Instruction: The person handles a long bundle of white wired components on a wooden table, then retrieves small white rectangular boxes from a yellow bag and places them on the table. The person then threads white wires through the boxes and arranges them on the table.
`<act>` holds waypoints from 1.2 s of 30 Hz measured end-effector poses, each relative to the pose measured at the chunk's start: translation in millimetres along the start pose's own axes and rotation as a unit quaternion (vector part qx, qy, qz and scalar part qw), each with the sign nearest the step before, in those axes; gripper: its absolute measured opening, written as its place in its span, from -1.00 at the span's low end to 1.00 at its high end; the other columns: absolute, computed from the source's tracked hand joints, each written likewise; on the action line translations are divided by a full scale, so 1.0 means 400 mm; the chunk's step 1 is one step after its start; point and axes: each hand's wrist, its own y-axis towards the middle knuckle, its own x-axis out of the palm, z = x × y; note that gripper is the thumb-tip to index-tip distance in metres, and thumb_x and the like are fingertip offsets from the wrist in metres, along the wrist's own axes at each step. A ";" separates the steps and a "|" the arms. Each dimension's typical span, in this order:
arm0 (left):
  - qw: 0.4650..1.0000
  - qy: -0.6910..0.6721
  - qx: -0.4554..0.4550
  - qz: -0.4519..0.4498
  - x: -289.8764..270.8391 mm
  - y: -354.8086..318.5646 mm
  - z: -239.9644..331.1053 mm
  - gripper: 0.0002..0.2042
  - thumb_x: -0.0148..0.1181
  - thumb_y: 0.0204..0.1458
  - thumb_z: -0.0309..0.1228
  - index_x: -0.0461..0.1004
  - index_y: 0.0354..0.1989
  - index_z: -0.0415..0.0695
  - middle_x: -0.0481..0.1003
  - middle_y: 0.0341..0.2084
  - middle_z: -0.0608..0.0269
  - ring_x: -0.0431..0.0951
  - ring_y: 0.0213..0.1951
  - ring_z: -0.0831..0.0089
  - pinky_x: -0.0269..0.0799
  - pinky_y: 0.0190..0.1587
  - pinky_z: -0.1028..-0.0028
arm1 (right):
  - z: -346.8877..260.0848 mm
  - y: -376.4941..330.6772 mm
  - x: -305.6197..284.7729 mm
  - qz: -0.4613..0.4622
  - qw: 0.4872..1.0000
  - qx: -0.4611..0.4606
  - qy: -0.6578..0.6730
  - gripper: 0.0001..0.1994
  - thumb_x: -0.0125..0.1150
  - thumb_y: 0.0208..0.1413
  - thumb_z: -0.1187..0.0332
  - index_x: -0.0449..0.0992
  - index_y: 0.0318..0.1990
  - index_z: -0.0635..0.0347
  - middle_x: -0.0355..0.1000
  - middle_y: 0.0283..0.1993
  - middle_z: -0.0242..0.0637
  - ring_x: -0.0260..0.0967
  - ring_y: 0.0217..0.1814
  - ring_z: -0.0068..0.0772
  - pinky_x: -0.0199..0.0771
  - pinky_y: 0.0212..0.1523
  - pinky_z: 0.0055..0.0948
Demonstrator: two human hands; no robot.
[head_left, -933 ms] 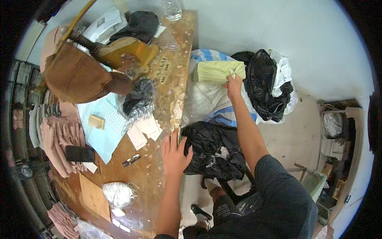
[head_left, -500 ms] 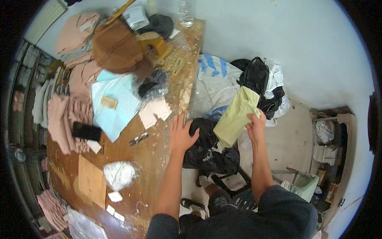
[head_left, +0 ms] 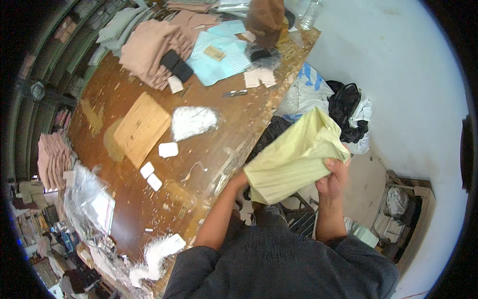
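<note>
A worn wooden table fills the left, with a cardboard sheet and pink folded clothes on it. Off its edge, the left hand is mostly hidden under a pale yellow cloth; I cannot tell its grip. The right hand pinches the cloth's right edge, holding it in the air. Black bags lie beyond.
</note>
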 end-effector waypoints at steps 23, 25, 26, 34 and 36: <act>0.746 0.567 0.226 0.265 -0.141 -0.333 0.100 -0.22 0.28 -0.05 0.04 0.25 0.28 -0.18 0.12 0.34 -0.14 0.08 0.37 -0.07 0.02 0.27 -0.22 | 0.408 -0.224 -0.135 -0.080 0.922 0.313 -0.212 -0.64 0.10 0.03 0.58 0.42 0.04 0.24 0.48 -0.23 -0.46 0.38 -0.38 -0.68 0.36 -0.42 -0.59; 0.744 0.601 0.150 0.252 -0.082 -0.318 0.089 -0.21 0.27 -0.06 0.03 0.21 0.32 -0.13 0.01 0.39 -0.06 -0.03 0.41 -0.05 -0.07 0.26 -0.31 | 0.411 -0.227 -0.187 -0.071 0.918 0.325 -0.215 -0.64 0.12 0.01 0.59 0.42 0.02 0.21 0.47 -0.24 -0.46 0.38 -0.37 -0.64 0.37 -0.42 -0.56; 0.734 0.616 0.132 0.253 -0.061 -0.310 0.079 -0.21 0.27 -0.06 0.02 0.19 0.33 -0.11 -0.05 0.42 -0.03 -0.08 0.43 -0.04 -0.12 0.26 -0.35 | 0.415 -0.226 -0.216 -0.089 0.920 0.323 -0.205 -0.64 0.13 -0.01 0.60 0.41 0.00 0.19 0.46 -0.24 -0.46 0.38 -0.37 -0.62 0.37 -0.41 -0.54; 0.660 0.672 0.201 0.269 -0.041 -0.275 -0.047 -0.39 0.16 0.09 -0.07 0.28 0.27 -0.14 0.16 0.33 0.05 0.02 0.39 -0.03 -0.09 0.31 -0.22 | 0.453 -0.179 -0.394 -0.196 0.838 0.400 -0.314 -0.67 0.12 0.04 0.55 0.42 0.01 0.27 0.45 -0.24 -0.40 0.34 -0.34 -0.57 0.41 -0.30 -0.49; 0.643 0.660 0.233 0.312 -0.054 -0.270 -0.049 -0.41 0.15 0.10 -0.10 0.29 0.27 -0.14 0.21 0.29 0.03 0.09 0.35 -0.03 -0.02 0.31 -0.13 | 0.448 -0.156 -0.407 -0.230 0.808 0.408 -0.357 -0.72 0.16 0.03 0.51 0.47 -0.06 0.29 0.46 -0.28 -0.38 0.37 -0.34 -0.54 0.41 -0.30 -0.47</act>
